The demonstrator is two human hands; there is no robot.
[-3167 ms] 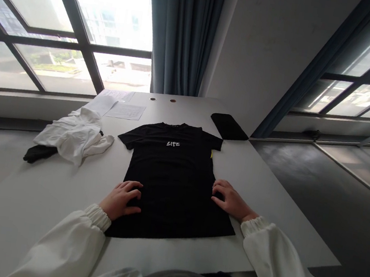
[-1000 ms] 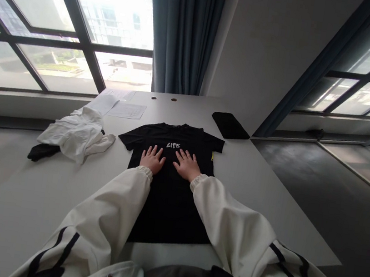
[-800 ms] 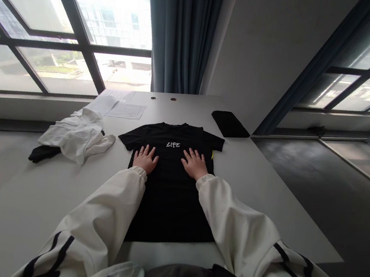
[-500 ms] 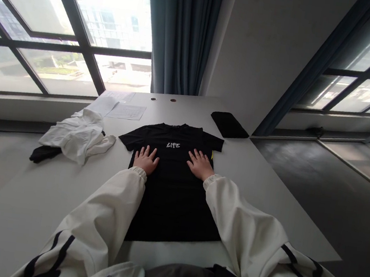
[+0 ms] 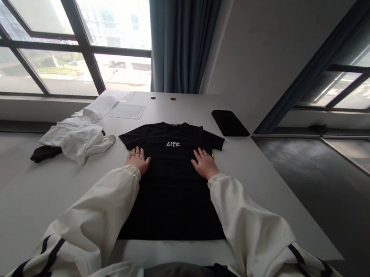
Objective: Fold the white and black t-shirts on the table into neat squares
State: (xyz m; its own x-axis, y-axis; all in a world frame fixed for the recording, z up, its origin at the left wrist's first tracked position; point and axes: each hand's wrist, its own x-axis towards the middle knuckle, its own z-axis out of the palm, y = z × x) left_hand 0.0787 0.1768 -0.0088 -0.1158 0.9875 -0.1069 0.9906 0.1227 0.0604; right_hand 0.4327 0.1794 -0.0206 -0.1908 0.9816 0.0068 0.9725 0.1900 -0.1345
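Note:
A black T-shirt (image 5: pixel 170 196) with small white lettering on its chest lies spread flat, its collar pointing away from me. My left hand (image 5: pixel 138 160) rests palm down on the shirt's left side, just below the sleeve, with the fingers extended. On the opposite side, my right hand (image 5: pixel 205 163) lies flat near the right edge, fingers stretched out and slightly apart. A bit of yellow shows at the shirt's edge beside the right hand. Neither hand grips the cloth.
The shirt is on a white table (image 5: pixel 259 199). Crumpled white clothing (image 5: pixel 77 135) with a black piece (image 5: pixel 45 153) lies at the left. Papers (image 5: pixel 127 110) are at the back, and a folded black cloth (image 5: pixel 230 123) is near the back right edge.
My left hand has slid outward to the left, onto the shirt's side edge. My right hand has shifted slightly to the right. The lower part of the shirt looks a little wider.

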